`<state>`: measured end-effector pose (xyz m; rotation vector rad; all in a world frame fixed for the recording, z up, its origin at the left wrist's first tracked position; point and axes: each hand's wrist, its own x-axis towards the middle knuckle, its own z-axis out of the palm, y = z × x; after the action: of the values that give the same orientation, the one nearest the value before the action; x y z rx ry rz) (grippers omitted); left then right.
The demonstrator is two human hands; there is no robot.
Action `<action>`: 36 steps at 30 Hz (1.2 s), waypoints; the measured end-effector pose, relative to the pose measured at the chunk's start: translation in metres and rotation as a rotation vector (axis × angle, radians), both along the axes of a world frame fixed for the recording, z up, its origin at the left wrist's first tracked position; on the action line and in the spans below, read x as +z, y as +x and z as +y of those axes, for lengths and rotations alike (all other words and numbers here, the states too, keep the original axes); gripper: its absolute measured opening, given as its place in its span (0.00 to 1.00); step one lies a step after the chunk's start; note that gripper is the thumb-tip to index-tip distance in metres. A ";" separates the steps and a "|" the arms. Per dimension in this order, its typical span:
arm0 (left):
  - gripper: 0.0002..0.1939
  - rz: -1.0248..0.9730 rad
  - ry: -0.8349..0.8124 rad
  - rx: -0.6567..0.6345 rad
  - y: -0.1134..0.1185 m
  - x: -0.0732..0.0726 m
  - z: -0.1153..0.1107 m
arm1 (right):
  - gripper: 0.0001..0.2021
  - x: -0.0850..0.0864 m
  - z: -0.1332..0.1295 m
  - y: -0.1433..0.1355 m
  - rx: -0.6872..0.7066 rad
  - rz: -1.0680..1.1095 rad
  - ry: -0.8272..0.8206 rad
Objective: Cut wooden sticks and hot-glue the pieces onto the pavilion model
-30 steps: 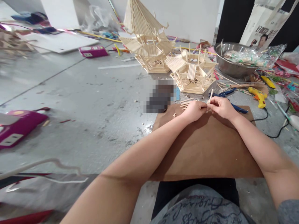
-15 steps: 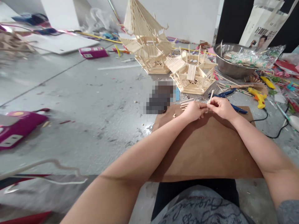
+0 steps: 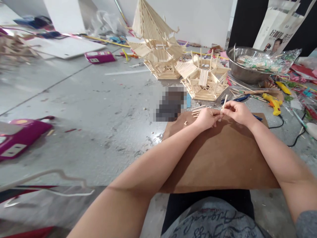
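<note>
A short wooden stick [image 3: 225,101] stands tilted between my two hands, above the far part of the brown board [image 3: 218,158]. My left hand [image 3: 209,118] pinches its lower part with closed fingers. Against the same stick, from the right, my right hand [image 3: 235,111] has its thumb and fingers pressed together. Several cut sticks [image 3: 196,112] lie beside my left hand. Beyond my hands stands a low wooden-stick structure [image 3: 204,79], and behind it to the left a taller one with a pointed roof [image 3: 153,23].
On the right are a steel bowl [image 3: 250,74] of bagged sticks, a yellow glue gun [image 3: 273,102] with its black cord, and scattered craft scraps. Purple power strips [image 3: 24,137] lie at the left. A pixelated dark object [image 3: 169,104] is beyond the board.
My right hand has shifted slightly right along with its forearm, covering more of the blue tool behind it. More of the stick's lower end shows between my hands.
</note>
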<state>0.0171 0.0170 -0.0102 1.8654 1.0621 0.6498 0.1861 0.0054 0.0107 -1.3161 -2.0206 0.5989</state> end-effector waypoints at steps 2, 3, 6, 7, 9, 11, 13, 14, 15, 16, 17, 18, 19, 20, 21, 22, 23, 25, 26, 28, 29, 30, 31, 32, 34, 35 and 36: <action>0.11 -0.011 -0.044 0.009 -0.001 0.005 -0.001 | 0.14 0.009 0.003 0.012 -0.129 -0.084 0.044; 0.11 -0.014 -0.064 0.021 -0.001 0.007 -0.001 | 0.14 0.013 0.004 0.019 -0.212 -0.181 0.074; 0.12 -0.016 -0.117 0.065 -0.003 0.012 0.001 | 0.15 0.019 0.008 0.039 -0.403 -0.601 0.091; 0.12 -0.016 -0.127 0.075 -0.004 0.013 0.001 | 0.15 0.018 0.010 0.043 -0.414 -0.723 0.053; 0.12 -0.012 -0.131 0.093 -0.004 0.013 0.002 | 0.15 0.015 0.012 0.048 -0.385 -0.894 -0.065; 0.12 -0.003 -0.121 0.109 -0.004 0.012 0.003 | 0.14 0.012 0.014 0.049 -0.345 -0.974 -0.161; 0.13 0.000 -0.089 0.127 -0.005 0.011 0.003 | 0.13 0.013 0.014 0.048 -0.328 -0.974 -0.207; 0.13 -0.005 -0.062 0.136 -0.005 0.010 0.003 | 0.13 0.015 0.014 0.048 -0.329 -0.946 -0.221; 0.14 -0.012 -0.030 0.145 -0.006 0.010 0.004 | 0.13 0.018 0.013 0.048 -0.333 -0.901 -0.231; 0.14 -0.021 0.004 0.156 -0.006 0.010 0.004 | 0.13 0.023 0.013 0.048 -0.344 -0.838 -0.241; 0.14 -0.032 0.036 0.165 -0.006 0.010 0.004 | 0.13 0.028 0.011 0.049 -0.358 -0.759 -0.246; 0.14 -0.043 0.068 0.171 -0.007 0.010 0.005 | 0.13 0.033 0.010 0.050 -0.371 -0.667 -0.246; 0.14 -0.052 0.099 0.175 -0.007 0.009 0.006 | 0.13 0.039 0.008 0.050 -0.381 -0.563 -0.240; 0.14 -0.061 0.129 0.179 -0.007 0.009 0.006 | 0.14 0.045 0.005 0.051 -0.390 -0.449 -0.237; 0.14 -0.069 0.154 0.183 -0.008 0.008 0.007 | 0.15 0.051 0.003 0.052 -0.395 -0.329 -0.242; 0.14 -0.078 0.170 0.185 -0.008 0.008 0.008 | 0.16 0.056 0.000 0.054 -0.391 -0.208 -0.255; 0.13 -0.088 0.177 0.187 -0.008 0.007 0.009 | 0.17 0.061 -0.003 0.055 -0.370 -0.096 -0.284; 0.13 -0.114 0.164 0.186 -0.008 0.005 0.010 | 0.16 0.065 -0.007 0.058 -0.274 0.089 -0.364; 0.12 -0.135 0.153 0.174 -0.008 0.004 0.010 | 0.15 0.066 -0.008 0.060 -0.212 0.162 -0.408; 0.11 -0.197 0.130 0.121 -0.007 0.003 0.011 | 0.13 0.063 -0.009 0.062 -0.101 0.286 -0.482; 0.10 -0.233 0.120 0.082 -0.007 0.002 0.011 | 0.13 0.061 -0.010 0.062 -0.059 0.342 -0.512; 0.09 -0.263 0.107 0.039 -0.007 0.002 0.011 | 0.13 0.058 -0.010 0.061 -0.020 0.396 -0.538; 0.09 -0.283 0.091 -0.001 -0.008 0.003 0.011 | 0.14 0.056 -0.010 0.059 0.018 0.447 -0.562; 0.09 -0.289 0.072 -0.032 -0.008 0.003 0.011 | 0.14 0.053 -0.009 0.056 0.052 0.495 -0.584; 0.10 -0.263 0.028 -0.065 -0.009 0.005 0.011 | 0.14 0.048 -0.009 0.050 0.093 0.574 -0.605; 0.11 -0.241 0.010 -0.072 -0.010 0.005 0.010 | 0.14 0.045 -0.008 0.046 0.094 0.607 -0.597; 0.12 -0.220 -0.001 -0.077 -0.010 0.006 0.010 | 0.13 0.042 -0.007 0.043 0.085 0.642 -0.579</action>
<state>0.0069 0.0266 -0.0046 1.7785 0.8435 0.7887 0.2289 -0.0019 0.0531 -1.1287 -1.4148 1.5103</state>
